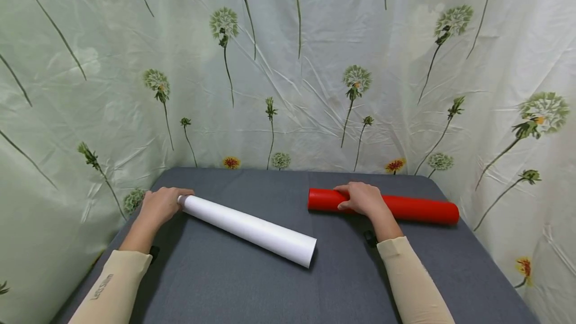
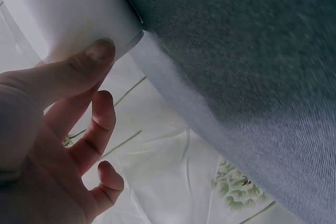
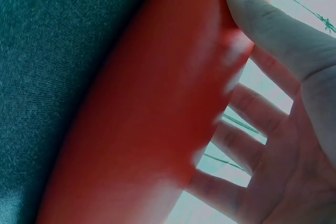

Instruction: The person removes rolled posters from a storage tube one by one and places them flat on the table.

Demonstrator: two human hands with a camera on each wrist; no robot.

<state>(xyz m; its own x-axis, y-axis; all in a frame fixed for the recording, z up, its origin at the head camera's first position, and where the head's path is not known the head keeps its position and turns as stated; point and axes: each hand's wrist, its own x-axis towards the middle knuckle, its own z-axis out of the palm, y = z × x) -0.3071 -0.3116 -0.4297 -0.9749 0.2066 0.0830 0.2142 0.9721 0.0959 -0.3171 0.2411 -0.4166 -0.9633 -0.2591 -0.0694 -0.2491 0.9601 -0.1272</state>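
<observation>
A white paper roll (image 1: pixel 252 229) lies slantwise on the grey table, its near end toward the middle. My left hand (image 1: pixel 159 207) holds the far left end. In the left wrist view the thumb (image 2: pixel 79 69) presses the white roll (image 2: pixel 68 9) near its edge, the forefinger is partly hidden behind it, and the other fingers curl free. Farther right, a red paper roll (image 1: pixel 418 209) lies nearly crosswise. My right hand (image 1: pixel 362 198) grips it left of its middle. The right wrist view has the thumb on one side of the red roll (image 3: pixel 142 98) and the fingers reaching behind it.
The grey cloth-covered table (image 1: pixel 234 289) carries both rolls. A pale curtain (image 1: pixel 306 109) printed with dandelions hangs behind the far edge and along both sides. The red roll's right end comes close to the table's right edge.
</observation>
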